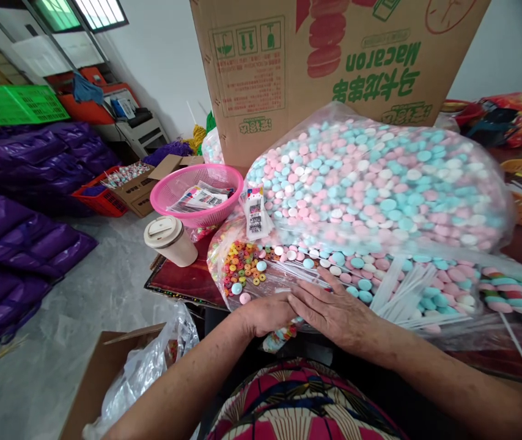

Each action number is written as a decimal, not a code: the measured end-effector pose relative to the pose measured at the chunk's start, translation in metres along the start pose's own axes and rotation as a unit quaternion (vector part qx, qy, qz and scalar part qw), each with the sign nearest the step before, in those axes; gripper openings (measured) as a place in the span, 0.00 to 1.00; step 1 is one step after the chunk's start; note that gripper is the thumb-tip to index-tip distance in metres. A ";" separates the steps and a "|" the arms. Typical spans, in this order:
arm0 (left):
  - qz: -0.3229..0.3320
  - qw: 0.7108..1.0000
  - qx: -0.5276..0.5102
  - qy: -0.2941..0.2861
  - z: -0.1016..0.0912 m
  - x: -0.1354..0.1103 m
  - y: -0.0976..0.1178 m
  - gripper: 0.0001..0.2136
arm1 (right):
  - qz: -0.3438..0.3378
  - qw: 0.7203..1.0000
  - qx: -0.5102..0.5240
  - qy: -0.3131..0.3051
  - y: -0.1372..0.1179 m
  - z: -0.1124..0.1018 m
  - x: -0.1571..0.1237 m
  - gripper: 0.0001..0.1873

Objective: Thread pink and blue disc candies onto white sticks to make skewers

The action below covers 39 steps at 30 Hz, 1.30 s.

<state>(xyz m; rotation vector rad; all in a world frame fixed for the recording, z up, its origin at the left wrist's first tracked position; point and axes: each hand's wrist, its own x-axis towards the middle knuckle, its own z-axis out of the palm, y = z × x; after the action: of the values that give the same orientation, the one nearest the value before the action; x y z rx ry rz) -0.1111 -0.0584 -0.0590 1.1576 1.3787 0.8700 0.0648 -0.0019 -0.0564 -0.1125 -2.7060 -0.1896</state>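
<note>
My left hand (265, 313) is closed, its fingers curled around a candy skewer (280, 338) in a clear wrapper that pokes out below it. My right hand (338, 315) lies palm down against the left, fingers over the left fingertips; a bit of blue and white candy shows beneath them. The right thumb is hidden. Beyond the hands, loose pink, blue and white candies (343, 263) lie on clear plastic with small colourful ring candies (242, 263). Thin white sticks (288, 269) lie just past my fingers, and clear wrapper sleeves (403, 290) are to the right.
A big bag of candies (380, 183) stands before a cardboard box (261, 79). At left are a pink basket (224, 214) of packets and a lidded cup (181, 247) near the table edge. Finished-looking skewers (518, 293) lie right; an open carton (91, 379) stands below left.
</note>
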 end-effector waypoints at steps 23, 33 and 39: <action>0.017 0.922 -0.040 0.384 -0.047 -0.083 -0.041 0.08 | 0.425 0.844 0.310 -0.107 0.024 0.033 0.033 0.15; -0.109 0.865 -0.342 0.349 -0.038 -0.066 -0.026 0.16 | 0.482 0.861 0.095 -0.133 0.065 0.038 0.004 0.12; -0.131 0.871 -0.339 0.330 -0.033 -0.059 -0.027 0.18 | 0.447 0.865 0.108 -0.202 0.065 0.005 -0.034 0.10</action>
<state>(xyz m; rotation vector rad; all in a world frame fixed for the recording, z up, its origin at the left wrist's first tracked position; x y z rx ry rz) -0.1511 -0.1190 -0.0634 0.1084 1.5132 1.4693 0.1003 0.0612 -0.0679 -1.4287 -2.7105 0.4611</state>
